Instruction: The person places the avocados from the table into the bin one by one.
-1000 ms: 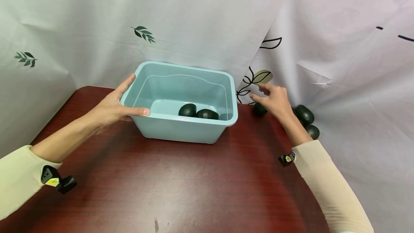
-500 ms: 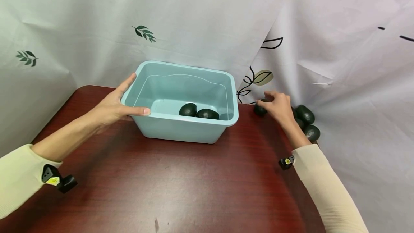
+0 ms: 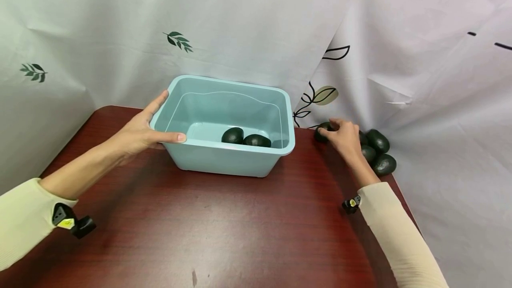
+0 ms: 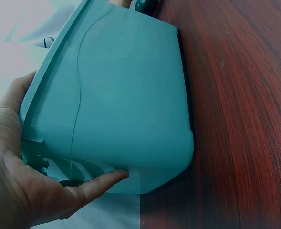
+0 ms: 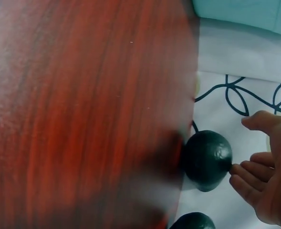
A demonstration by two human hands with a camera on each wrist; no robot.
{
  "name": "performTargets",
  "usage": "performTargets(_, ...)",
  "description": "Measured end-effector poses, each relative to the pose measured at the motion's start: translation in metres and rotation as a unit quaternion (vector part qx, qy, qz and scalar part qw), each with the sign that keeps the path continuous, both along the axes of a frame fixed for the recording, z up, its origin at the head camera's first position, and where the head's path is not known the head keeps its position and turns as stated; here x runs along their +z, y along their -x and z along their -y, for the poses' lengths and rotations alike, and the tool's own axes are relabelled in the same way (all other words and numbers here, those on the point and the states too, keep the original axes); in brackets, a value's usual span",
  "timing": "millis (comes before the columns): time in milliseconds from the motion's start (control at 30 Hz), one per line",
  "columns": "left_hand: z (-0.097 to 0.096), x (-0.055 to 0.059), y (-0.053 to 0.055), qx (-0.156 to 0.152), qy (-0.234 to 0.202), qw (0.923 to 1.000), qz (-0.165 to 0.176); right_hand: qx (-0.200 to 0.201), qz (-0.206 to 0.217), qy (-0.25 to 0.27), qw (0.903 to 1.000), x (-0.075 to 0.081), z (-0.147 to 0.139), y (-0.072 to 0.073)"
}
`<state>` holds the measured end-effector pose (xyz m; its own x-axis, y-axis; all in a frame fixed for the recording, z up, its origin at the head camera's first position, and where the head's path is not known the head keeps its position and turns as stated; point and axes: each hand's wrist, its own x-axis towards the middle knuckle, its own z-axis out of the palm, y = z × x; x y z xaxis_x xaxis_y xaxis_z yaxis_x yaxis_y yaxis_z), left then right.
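The pale blue plastic tub (image 3: 222, 161) stands near the back of the table, with two dark green avocados (image 3: 233, 135) inside at its right. My left hand (image 3: 138, 130) rests against the tub's left front corner. Its thumb lies along the front rim, and its fingers extend straight along the left side. To the tub's right, my right hand (image 3: 346, 139) reaches around a single avocado (image 5: 206, 160). In the right wrist view, the fingertips (image 5: 240, 169) meet that avocado's edge, while the thumb is apart from it.
Several more avocados (image 3: 378, 141) lie in a pile beyond my right wrist, by the table's right edge. The reddish-brown wooden table (image 3: 240, 226) extends toward me. White cloth with printed leaves (image 3: 240, 21) hangs close behind and to both sides.
My right hand has come down and slightly right onto the avocado beside the tub. More of the pile is visible behind the wrist. The left hand and tub stay put.
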<state>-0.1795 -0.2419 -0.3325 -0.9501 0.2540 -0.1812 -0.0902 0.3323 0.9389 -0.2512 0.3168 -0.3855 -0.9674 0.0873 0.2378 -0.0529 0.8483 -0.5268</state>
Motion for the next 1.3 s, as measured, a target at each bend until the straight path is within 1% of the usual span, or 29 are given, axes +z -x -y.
performTargets(133, 0.000, 0.000, 0.000, 0.000, 0.004, 1.0000, -0.001, -0.018, 0.000, 0.008, 0.9998, -0.004, 0.001, -0.001)
performTargets(367, 0.000, 0.000, 0.000, 0.003, 0.006, 1.0000, -0.002, -0.073, 0.005, 0.004, 0.9973, -0.012, 0.004, 0.000)
performTargets(633, 0.000, -0.001, 0.000, 0.004, 0.005, 1.0000, -0.002, -0.113, 0.015, 0.017, 0.9933, -0.020, 0.006, 0.002)
performTargets(733, 0.000, -0.001, 0.000, 0.004, 0.004, 1.0000, -0.001, -0.117, 0.020, 0.021, 0.9928, -0.022, 0.007, 0.002)
performTargets(933, 0.000, -0.001, 0.000, 0.004, 0.006, 1.0000, -0.003, -0.113, 0.015, 0.030, 0.9930, -0.027, 0.007, 0.003)
performTargets(1033, 0.000, 0.000, 0.000, 0.004, 0.009, 0.9999, -0.004, -0.117, 0.030, 0.047, 0.9916, -0.027, 0.006, 0.003)
performTargets(1200, -0.001, 0.000, 0.000, 0.003, 0.007, 1.0000, -0.003, -0.134, 0.070, 0.092, 0.9843, -0.025, 0.002, 0.003)
performTargets(1300, -0.001, 0.000, 0.000, 0.002, 0.005, 1.0000, -0.004, -0.134, 0.075, 0.103, 0.9828, -0.026, 0.000, 0.002)
